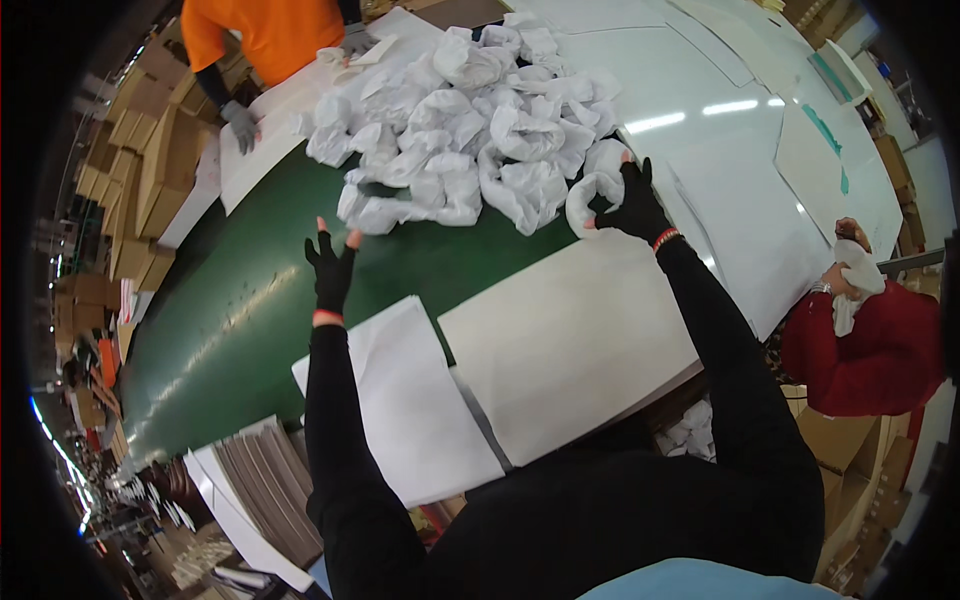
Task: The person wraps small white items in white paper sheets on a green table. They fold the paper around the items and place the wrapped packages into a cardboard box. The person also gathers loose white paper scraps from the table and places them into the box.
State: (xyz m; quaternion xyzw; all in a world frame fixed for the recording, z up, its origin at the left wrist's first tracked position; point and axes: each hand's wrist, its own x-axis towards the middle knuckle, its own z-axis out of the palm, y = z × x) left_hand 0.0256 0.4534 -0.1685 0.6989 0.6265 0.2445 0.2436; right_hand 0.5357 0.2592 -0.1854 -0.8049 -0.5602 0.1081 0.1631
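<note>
A heap of crumpled white paper rolls (440, 120), bent into loops, lies across the far middle of the green surface. My left hand (332, 268), in a black fingerless glove, hovers left of the heap's near edge with its fingers spread and nothing in them. At the heap's right end, my right hand (636, 205), gloved the same way, reaches to a looped paper roll (598, 185). Its fingers are apart, the thumb and fingertips at the roll's edge. Near me lie a stack of white paper sheets (400, 400) and a larger cream sheet stack (570, 340).
The green conveyor belt (220, 310) runs to the left, beside a white tabletop (720, 130). Across it stands a person in orange (265, 40) with grey gloves. Another person in red (870, 340) handles white paper at right. Cartons (165, 170) are stacked at left.
</note>
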